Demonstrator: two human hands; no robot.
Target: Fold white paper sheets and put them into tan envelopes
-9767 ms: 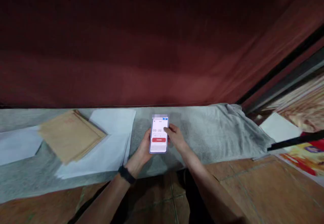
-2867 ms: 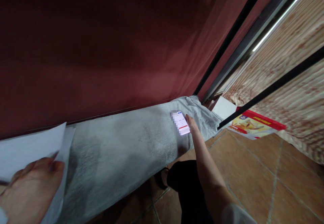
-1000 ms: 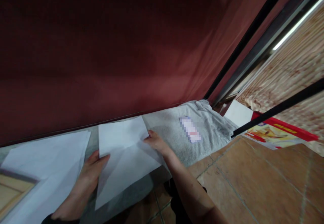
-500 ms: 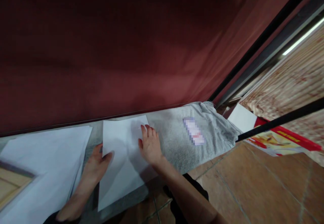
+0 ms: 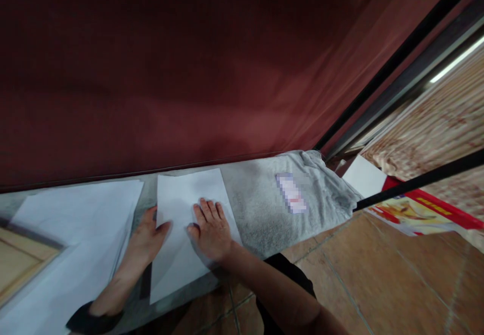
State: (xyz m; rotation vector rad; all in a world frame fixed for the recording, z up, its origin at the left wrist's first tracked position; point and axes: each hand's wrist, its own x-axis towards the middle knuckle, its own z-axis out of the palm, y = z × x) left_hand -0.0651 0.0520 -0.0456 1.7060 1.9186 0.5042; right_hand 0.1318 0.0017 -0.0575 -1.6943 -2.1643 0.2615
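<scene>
A white sheet of paper (image 5: 177, 193) lies on a narrow surface covered with grey cloth (image 5: 257, 214). My left hand (image 5: 145, 236) grips the paper's left edge, the thumb on top and the fingers partly hidden beneath. Flat on the middle of the sheet rests my right hand (image 5: 212, 231), its fingers stretched out. To the left lies a stack of white paper (image 5: 91, 209), with a light wooden piece (image 5: 26, 257) on its near left part. Whether one sheet or more is under my right hand, I cannot tell.
A small blurred pinkish-white item (image 5: 292, 193) lies on the cloth at right. Behind the surface rises a dark red panel (image 5: 181, 133). Black bars (image 5: 427, 181) cross the right side, near a red and yellow box (image 5: 412, 211) above the tiled floor (image 5: 385, 269).
My right hand has slid left and nearer to me, from the sheet's right edge to its middle, and now lies flat. My left hand keeps its grip on the left edge.
</scene>
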